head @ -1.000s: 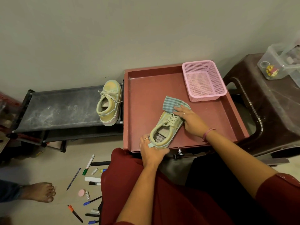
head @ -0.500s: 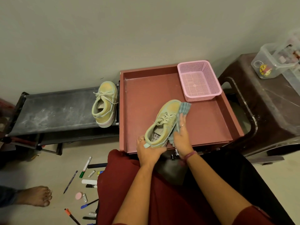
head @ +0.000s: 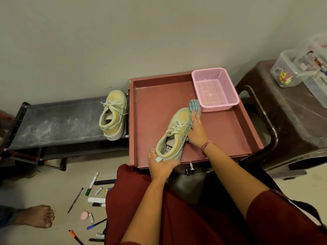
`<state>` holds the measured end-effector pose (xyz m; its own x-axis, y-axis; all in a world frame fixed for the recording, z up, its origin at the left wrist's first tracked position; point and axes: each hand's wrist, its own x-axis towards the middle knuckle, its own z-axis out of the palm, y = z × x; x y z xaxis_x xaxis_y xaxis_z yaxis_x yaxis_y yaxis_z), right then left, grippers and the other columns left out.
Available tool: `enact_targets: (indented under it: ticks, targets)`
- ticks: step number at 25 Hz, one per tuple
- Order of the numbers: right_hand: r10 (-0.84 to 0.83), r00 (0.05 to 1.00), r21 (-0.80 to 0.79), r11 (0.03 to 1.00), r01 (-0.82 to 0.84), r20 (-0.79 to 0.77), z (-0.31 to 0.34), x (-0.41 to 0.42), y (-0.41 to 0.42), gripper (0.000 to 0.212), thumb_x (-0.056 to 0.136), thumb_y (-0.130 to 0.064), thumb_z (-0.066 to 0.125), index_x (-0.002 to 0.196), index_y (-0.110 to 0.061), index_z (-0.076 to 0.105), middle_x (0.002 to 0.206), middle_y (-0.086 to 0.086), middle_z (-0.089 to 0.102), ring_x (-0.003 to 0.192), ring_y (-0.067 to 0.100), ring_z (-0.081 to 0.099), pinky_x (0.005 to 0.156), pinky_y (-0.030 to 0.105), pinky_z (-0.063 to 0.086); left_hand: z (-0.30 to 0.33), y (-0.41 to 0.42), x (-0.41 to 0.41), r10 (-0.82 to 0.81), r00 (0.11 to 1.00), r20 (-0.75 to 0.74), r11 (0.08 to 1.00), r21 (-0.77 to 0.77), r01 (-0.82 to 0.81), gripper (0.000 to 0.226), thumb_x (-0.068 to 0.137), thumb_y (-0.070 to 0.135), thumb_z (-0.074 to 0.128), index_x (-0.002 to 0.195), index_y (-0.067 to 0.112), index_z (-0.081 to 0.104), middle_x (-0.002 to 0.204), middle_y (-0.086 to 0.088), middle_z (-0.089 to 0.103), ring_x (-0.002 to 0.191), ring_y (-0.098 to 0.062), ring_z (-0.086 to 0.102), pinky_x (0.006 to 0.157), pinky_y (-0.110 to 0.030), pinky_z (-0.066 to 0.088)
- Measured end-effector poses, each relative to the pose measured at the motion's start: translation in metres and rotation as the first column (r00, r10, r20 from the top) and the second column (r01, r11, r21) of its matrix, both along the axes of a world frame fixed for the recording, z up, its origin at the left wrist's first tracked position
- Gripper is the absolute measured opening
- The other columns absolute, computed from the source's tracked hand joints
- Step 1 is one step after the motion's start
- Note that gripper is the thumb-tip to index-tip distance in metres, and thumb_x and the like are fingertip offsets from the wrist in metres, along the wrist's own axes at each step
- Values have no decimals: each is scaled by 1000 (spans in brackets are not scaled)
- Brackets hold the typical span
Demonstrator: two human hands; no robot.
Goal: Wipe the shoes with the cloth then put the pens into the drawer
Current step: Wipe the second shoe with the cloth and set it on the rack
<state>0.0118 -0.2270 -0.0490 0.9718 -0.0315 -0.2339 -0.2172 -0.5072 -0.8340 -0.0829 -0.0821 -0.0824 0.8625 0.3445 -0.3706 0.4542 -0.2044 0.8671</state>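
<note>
Two pale green shoes are in view. One shoe (head: 174, 137) lies inside the open red drawer (head: 155, 96), toe pointing away and to the right, heel at the drawer's near edge. The second shoe (head: 114, 114) sits on the dark rack (head: 58, 121) just left of the drawer, toe toward the wall.

One pink basket (head: 215, 89) occupies the drawer's far right corner. One brown stool (head: 292, 124) stands to the right of the drawer and carries clear plastic containers (head: 297, 68).

Left hand (head: 161, 165): fingers and thumb curled round the heel of the shoe in the drawer, gripping it from the near side.

Right hand (head: 196, 131): fingers extended and laid flat, pressing one checked cloth (head: 193, 109) against the right side of that shoe's toe. The cloth lies under the fingertips and projects beyond them, its far end just beside the basket (whether it touches the basket cannot be told).

Pens (head: 92, 183) lie scattered on the floor to the left of the person's red-clad lap, well apart from both hands. Roughly ten pens and markers can be counted; some are partly hidden by the fabric, so the count is not exact. One small pink round item (head: 85, 215) lies among them.

One bare foot (head: 38, 216) of another person rests on the floor at the lower left.
</note>
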Motion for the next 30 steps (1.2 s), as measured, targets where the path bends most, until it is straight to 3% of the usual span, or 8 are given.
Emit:
enact_targets:
  ticks: [5, 9, 14, 19, 24, 27, 29, 30]
  targets:
    - [113, 994, 111, 987, -113, 9, 1, -88, 32, 82, 81, 20, 32, 151, -12, 1, 156, 2, -14, 140, 4, -12, 97, -7, -4, -16, 4, 4, -25, 1000, 4, 999, -35, 26, 78, 33, 35, 91, 104, 25, 61, 105, 1, 68, 92, -12, 68, 80, -37, 59]
    - [175, 983, 110, 977, -181, 57, 8, -114, 38, 82, 81, 21, 31, 150, -14, 5, 155, -6, -10, 141, 3, -8, 107, 2, -1, -23, 8, 5, -43, 999, -26, 999, -35, 42, 79, 33, 35, 92, 105, 27, 63, 103, 3, 69, 91, -11, 69, 77, -36, 59]
    - [196, 978, -239, 955, -174, 71, -6, -36, 23, 78, 90, 7, 42, 151, -17, -1, 158, 6, -16, 144, 20, -12, 116, 33, 2, -17, 4, 7, -37, 999, -37, 999, -32, 36, 72, 32, 32, 90, 99, 24, 63, 99, -2, 69, 87, -17, 70, 73, -38, 60]
    - [234, 972, -301, 926, -230, -22, -13, 33, -9, 72, 89, 4, 49, 150, -10, 13, 158, 12, 1, 146, 31, 2, 119, 33, 6, 0, -2, 3, -39, 999, -25, 998, 47, 40, 70, 29, 33, 85, 89, 26, 50, 100, 1, 56, 87, -17, 62, 78, -38, 57]
    - [137, 990, -6, 990, -138, -40, -8, 38, -27, 79, 85, 16, 41, 150, -22, 19, 158, 6, 12, 141, 18, 25, 107, 13, 23, 3, -3, 3, -38, 998, -46, 997, 67, 41, 74, 28, 37, 84, 92, 26, 50, 101, 2, 55, 90, -18, 62, 80, -41, 56]
    - [8, 994, 282, 959, 23, -107, -32, 18, -21, 96, 78, 14, 35, 144, -51, 5, 142, 7, 43, 89, -5, 41, 55, 1, 39, 5, -4, 2, -28, 999, -36, 996, 81, 31, 72, 29, 40, 84, 90, 26, 50, 99, 1, 56, 89, -18, 61, 80, -37, 55]
    - [-49, 984, 374, 920, 112, -174, -46, -3, -13, 98, 75, 6, 35, 140, -58, 0, 128, -3, 47, 75, 6, 51, 46, 12, 46, 5, -5, 3, -24, 999, -45, 997, 79, 28, 71, 30, 38, 84, 92, 23, 51, 100, 1, 56, 88, -17, 61, 78, -35, 55]
    - [-56, 981, 400, 908, 128, -186, -43, -15, -6, 99, 74, 6, 36, 140, -58, 0, 140, -3, 39, 84, 26, 61, 57, 31, 57, 4, -5, 3, -20, 999, -47, 997, 78, 24, 73, 30, 39, 83, 94, 22, 52, 100, 0, 57, 88, -17, 61, 78, -35, 55]
